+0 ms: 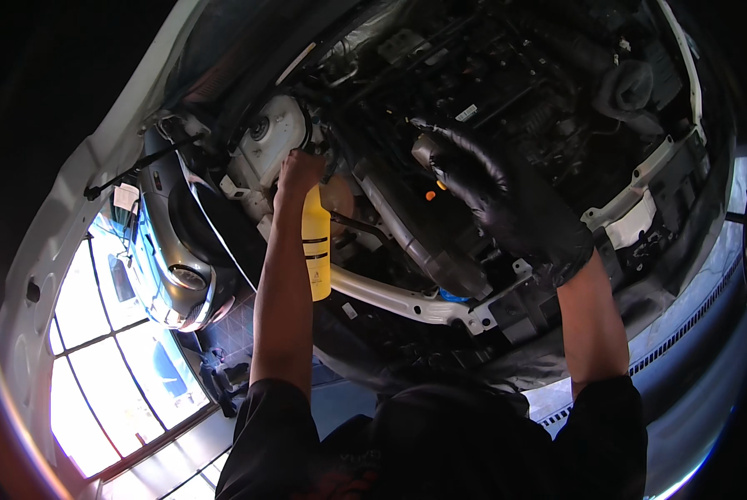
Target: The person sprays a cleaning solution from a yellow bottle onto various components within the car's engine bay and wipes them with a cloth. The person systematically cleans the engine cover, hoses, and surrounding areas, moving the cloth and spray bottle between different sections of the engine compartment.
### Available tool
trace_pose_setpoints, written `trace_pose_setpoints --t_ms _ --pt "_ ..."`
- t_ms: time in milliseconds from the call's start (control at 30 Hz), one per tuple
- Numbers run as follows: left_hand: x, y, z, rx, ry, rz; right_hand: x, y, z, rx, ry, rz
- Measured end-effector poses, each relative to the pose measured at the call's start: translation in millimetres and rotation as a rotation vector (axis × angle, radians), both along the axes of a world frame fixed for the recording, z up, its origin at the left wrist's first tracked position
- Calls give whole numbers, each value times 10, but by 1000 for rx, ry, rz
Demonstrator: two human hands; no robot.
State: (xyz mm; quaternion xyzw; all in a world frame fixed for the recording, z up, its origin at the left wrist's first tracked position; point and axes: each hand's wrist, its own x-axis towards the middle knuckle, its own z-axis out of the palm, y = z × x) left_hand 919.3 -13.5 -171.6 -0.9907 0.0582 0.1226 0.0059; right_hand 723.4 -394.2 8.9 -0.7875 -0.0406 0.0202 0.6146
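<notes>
Left hand [302,172], bare, clenched on the neck end of one yellow bottle [316,246], located beside the left stretch of a pale crossbar [390,297]; long axis nearly upright in view, base toward the wearer, neck pointing away. Right hand [486,179], in black glove [548,229], bent-fingered above the engine [507,92]; any grip there cannot be told

Bright gridded panes [140,383] left; slotted grate [682,327] right.
</notes>
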Motion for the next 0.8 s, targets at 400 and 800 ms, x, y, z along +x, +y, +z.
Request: trace_pose_setpoints --t_ms 400,800 --pt "-793 -410 150 -391 349 183 -655 -326 218 55 211 108" --pt "-786 -327 -244 -599 373 379 -585 -306 260 -115 157 122"
